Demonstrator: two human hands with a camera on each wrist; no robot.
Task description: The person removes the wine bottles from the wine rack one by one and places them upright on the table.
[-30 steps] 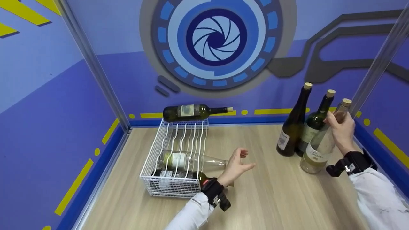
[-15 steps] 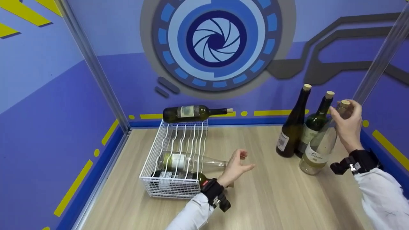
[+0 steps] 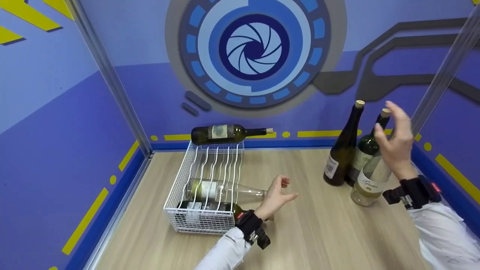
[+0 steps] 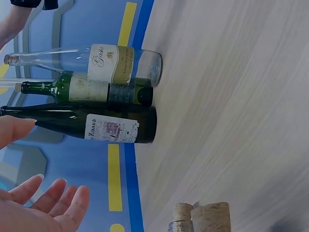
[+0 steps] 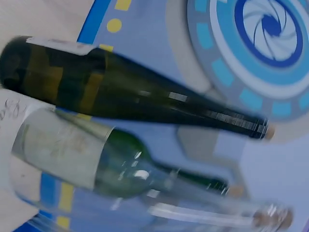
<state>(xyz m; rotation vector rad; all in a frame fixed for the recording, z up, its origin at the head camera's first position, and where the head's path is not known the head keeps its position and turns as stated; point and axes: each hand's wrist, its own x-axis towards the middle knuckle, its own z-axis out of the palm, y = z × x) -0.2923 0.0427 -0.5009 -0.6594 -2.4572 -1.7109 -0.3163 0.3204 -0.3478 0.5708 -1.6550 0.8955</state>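
My left hand [image 3: 275, 197] hovers beside the white wire wine rack [image 3: 200, 220], holding nothing, its fingers bent loosely and thumb apart. Just behind it is the neck of a clear bottle [image 3: 247, 192] lying in the rack. A dark bottle [image 3: 237, 208] lies at the rack's near end, its neck partly hidden by my left wrist. My right hand [image 3: 398, 148] is raised with thumb and fingers spread, in front of the upper part of a standing clear wine bottle [image 3: 367, 189]. Left of that bottle stand a green bottle [image 4: 63, 87] and a tall dark bottle [image 4: 72, 121], both corked.
Another dark green bottle [image 3: 221, 134] lies across the rack's far end, its corked neck pointing right. Behind everything rises a blue printed wall [image 3: 300, 127]. A metal post [image 3: 123, 97] marks the left corner. Wood-look tabletop [image 3: 318, 232] lies between rack and standing bottles.
My right hand has let go of the clear bottle's neck, first shifting right and then coming left and up in front of it. The bottle stays standing. My left hand has barely moved.
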